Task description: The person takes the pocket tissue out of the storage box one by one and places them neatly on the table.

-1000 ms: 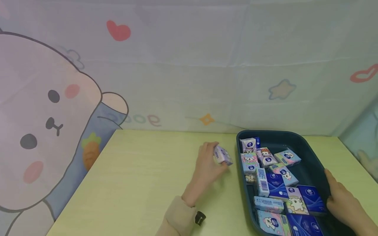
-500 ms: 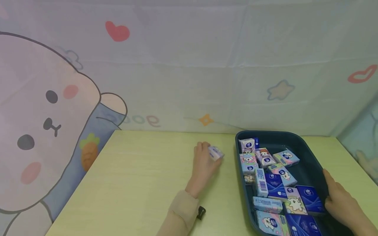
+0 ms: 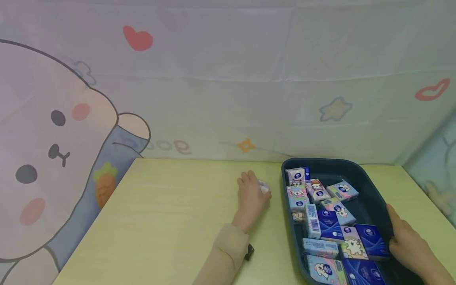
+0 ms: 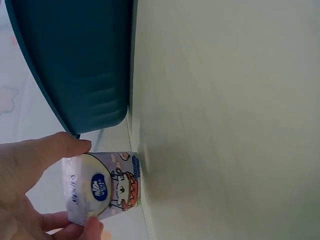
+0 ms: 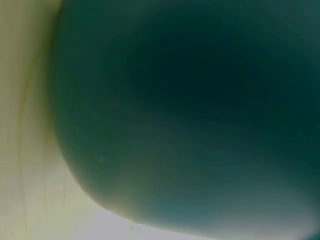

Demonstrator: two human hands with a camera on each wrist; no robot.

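While the tray point(image 3: 369, 208) stayed put, the pack point(image 4: 102, 187) drew away within a second.

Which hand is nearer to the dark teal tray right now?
Right. The right hand is at the tray itself, touching its right rim. The left hand is apart from it, off its left side, pinching a small pack.

Had one tray point(image 3: 367, 208), one held pack point(image 4: 102, 187), two hands point(image 3: 251, 200); tray packs point(image 3: 329, 225) numbered at least twelve, overlaps hid exact total.
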